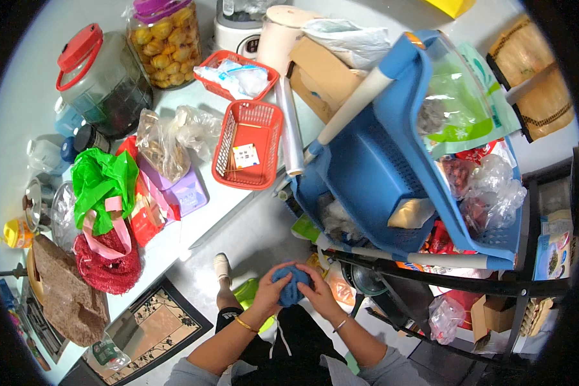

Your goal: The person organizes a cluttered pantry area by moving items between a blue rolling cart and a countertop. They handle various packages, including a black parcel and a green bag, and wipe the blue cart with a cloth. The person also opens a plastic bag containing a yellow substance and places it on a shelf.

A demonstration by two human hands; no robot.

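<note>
Both my hands are in front of my body, low in the middle of the head view. Between them is a round blue bundle (291, 291) with a soft, creased surface; I cannot tell whether it is cloth or yarn. My left hand (269, 291) grips its left side, with a yellow bangle on that wrist. From the right, my right hand (319, 294) presses fingers and thumb against it; a thin silvery band circles this wrist. The underside of the bundle is hidden by my hands.
On the left, a white table (202, 215) carries red baskets (255, 184), large jars (167, 51) and a green plastic bag (103, 177). A blue plastic basket (367, 167) with packages stands on a rack at right. A patterned mat (157, 321) lies on the floor.
</note>
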